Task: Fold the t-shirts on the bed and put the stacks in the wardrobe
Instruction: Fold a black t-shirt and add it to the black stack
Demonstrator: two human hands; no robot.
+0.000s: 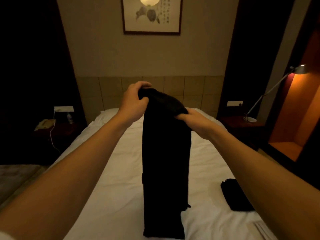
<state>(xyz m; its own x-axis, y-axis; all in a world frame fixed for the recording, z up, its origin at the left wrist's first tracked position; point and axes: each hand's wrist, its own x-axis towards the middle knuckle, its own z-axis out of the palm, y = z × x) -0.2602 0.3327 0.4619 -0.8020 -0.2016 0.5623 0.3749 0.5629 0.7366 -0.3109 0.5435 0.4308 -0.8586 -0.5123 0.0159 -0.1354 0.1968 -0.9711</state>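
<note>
A black t-shirt (164,161), folded into a long narrow strip, hangs over the white bed (107,196) with its lower end touching the sheet near the front. My left hand (134,99) grips the strip's top left corner, held high. My right hand (197,121) grips the top right corner, a little lower. A stack of folded black t-shirts (233,194) lies on the bed at the right, partly hidden under my right forearm.
A nightstand at the left holds a telephone (44,124) and a small bottle (69,118), with a white cable hanging down. At the right, a desk lamp (270,91) stands on another nightstand beside a lit orange recess (294,118). A framed picture (152,14) hangs above the padded headboard.
</note>
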